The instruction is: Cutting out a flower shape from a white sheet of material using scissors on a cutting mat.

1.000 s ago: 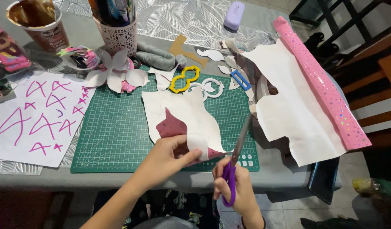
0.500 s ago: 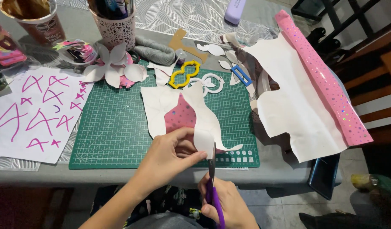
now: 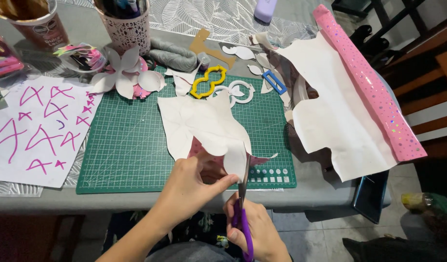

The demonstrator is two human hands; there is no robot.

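From the head camera we look down on a grey table (image 3: 301, 194) with a green cutting mat (image 3: 131, 145) laid across its middle; a silvery leaf-patterned cloth (image 3: 209, 17) lies at the far edge, and dark wooden furniture (image 3: 427, 63) stands to the right.

Our left hand (image 3: 192, 187) is clamped on a white-backed sheet of pink paper (image 3: 204, 126), thumb and fingers pinching its near edge above the mat. Our right hand (image 3: 255, 230) is closed through the purple handles of the scissors (image 3: 243, 204), whose blades point away from us and bite into the sheet's near edge just right of the left thumb.

Left of the mat lies a white page with pink marker strokes (image 3: 34, 131). Far left stand a brown cup (image 3: 34, 22) and a white lattice pen holder (image 3: 124, 24), with white paper petals (image 3: 126, 73) before them. A yellow cutter (image 3: 209, 81) and a blue clip (image 3: 274, 81) sit at the mat's far edge. To the right, a pink glitter roll (image 3: 369, 82) spreads its white backing over the table.
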